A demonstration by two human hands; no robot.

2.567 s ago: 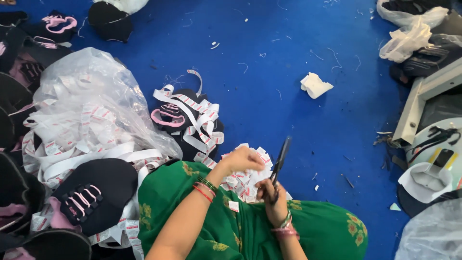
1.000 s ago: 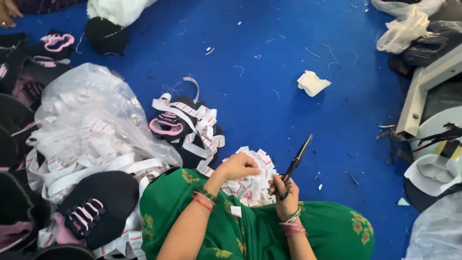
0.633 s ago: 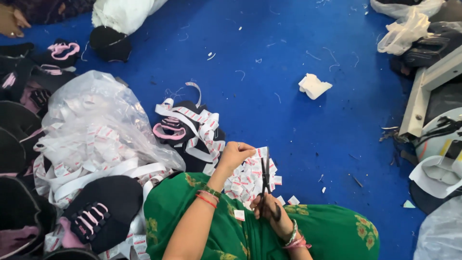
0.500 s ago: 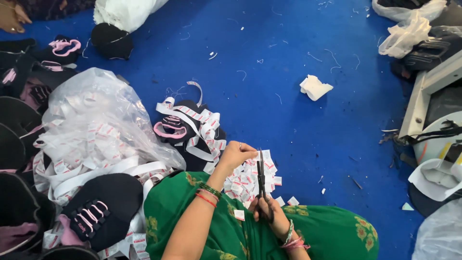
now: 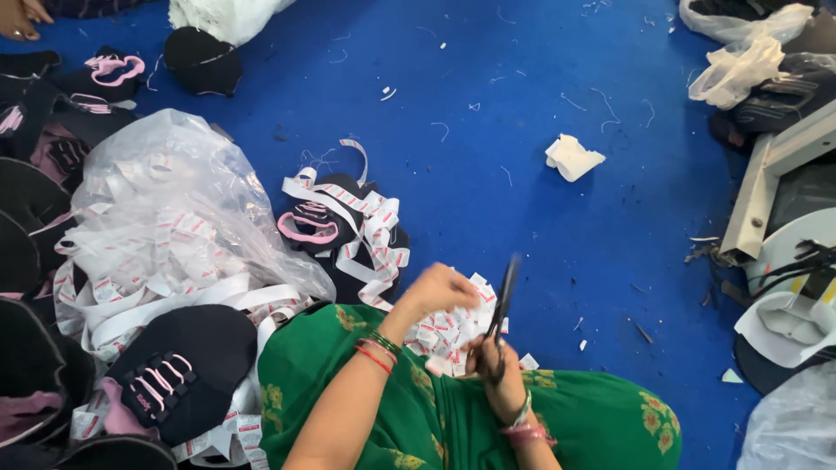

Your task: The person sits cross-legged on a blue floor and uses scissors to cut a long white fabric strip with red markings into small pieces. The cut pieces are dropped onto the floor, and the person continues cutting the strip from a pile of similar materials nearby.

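Note:
My right hand [image 5: 493, 374] grips black scissors [image 5: 503, 298], blades pointing up and away from me. Just to its left, my left hand [image 5: 440, 289] is curled over a heap of small white-and-red cut labels [image 5: 448, 329] lying on the blue floor by my green-clothed lap [image 5: 453, 409]; what its fingers pinch is blurred. A strip of white-and-red label tape [image 5: 370, 222] runs from that heap over a black-and-pink shoe upper [image 5: 318, 228].
A clear plastic bag [image 5: 165, 204] full of label tape lies at my left, ringed by black shoe uppers [image 5: 178, 365]. A crumpled white scrap [image 5: 572, 157] sits on the blue floor [image 5: 540, 78]. Machine parts and bags crowd the right edge [image 5: 775, 183]. Another person's hand [image 5: 22, 13] shows top left.
The scissors swung from leaning right to near upright, then tilted slightly right again. My left hand stayed over the label heap. The camera drifted a little.

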